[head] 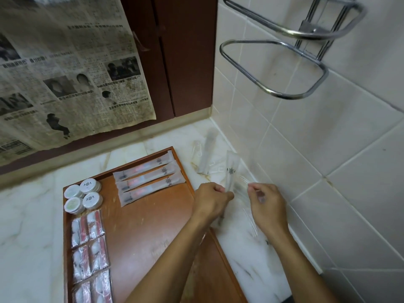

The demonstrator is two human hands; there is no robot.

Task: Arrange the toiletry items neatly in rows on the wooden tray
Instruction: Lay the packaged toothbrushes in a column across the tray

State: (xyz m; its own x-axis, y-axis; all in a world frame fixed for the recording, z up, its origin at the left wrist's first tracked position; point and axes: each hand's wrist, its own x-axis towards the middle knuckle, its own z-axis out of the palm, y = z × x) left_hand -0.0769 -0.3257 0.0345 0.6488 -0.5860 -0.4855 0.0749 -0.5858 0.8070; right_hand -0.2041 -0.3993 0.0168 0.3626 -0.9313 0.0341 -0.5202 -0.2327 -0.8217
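The wooden tray [140, 226] lies on the marble counter. Three long wrapped packets [148, 179] sit in a row at its far end. Several round white containers [84, 196] cluster at its far left corner, and small red-and-white sachets [90, 250] run in rows down its left side. To the right of the tray, my left hand [211, 199] grips a long clear wrapped packet [231, 171] standing nearly upright. My right hand [265, 203] pinches another clear wrapper [248, 212] beside it, blurred by motion.
Another long clear packet [207, 154] lies on the counter [28, 215] near the corner of the tiled wall [317, 149]. A chrome wire rack [282, 60] juts from the wall above. Newspaper [65, 73] hangs over a dark wooden cabinet behind the tray.
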